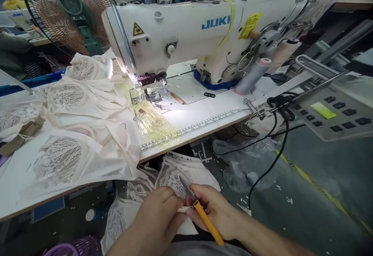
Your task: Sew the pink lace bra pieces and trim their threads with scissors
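Note:
Low in the picture, below the table's edge, both my hands work over a white lace fabric piece (pixel 171 174) lying on my lap. My left hand (pixel 154 221) pinches a narrow white strip of the fabric (pixel 184 209) between thumb and fingers. My right hand (pixel 217 211) is closed around an orange-handled thread snipper (pixel 204 219), whose metal blades point up and left at the lace. The two hands touch at the strip.
A white JUKI sewing machine (pixel 198 26) stands on the white table (pixel 201 120), its lamp lighting the needle area. Cream lace garments (pixel 84 123) pile on the table's left. A fan (pixel 67 11) stands behind. A control panel (pixel 335 114) and black cables (pixel 276 131) are right.

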A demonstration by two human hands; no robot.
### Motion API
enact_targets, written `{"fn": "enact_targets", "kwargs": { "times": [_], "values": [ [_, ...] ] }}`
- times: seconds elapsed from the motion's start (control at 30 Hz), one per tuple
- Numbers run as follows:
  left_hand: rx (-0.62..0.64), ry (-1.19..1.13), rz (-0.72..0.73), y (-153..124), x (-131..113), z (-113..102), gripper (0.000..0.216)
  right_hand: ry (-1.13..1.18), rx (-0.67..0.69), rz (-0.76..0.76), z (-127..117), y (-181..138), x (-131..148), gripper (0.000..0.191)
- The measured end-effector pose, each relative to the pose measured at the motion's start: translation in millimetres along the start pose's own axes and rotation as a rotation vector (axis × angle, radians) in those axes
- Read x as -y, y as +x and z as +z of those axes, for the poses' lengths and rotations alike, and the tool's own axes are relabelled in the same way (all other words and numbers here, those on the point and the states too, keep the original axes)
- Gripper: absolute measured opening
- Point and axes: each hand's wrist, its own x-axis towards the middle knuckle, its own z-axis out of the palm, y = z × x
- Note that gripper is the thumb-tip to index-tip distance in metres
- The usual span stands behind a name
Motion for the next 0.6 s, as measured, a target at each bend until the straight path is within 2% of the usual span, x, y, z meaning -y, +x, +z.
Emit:
{"fn": "enact_targets", "kwargs": {
  "times": [0.1,0.2,0.3,0.43,0.6],
  "values": [
    [0.057,-0.317,-0.214,0,6,4,0.016,0.051,0.027,0.049,-2,-1,1,0.022],
    [-0.007,-0.762,-0.477,-1,7,5,0.022,0.080,0.076,0.059,-9,-1,1,0.022],
    [-0.070,-1.054,-0.618,-2,8,4,0.036,-0.130,0.176,-0.022,-20,-3,-3,0.022],
    [-0.116,-1.161,-0.699,-4,9,6,0.042,-0.433,0.299,-0.052,-30,-12,-12,0.028],
    [-0.191,-1.046,-0.753,-5,9,11,0.045,-0.550,0.317,-0.024,-30,-22,-12,0.033]
  ]
}}
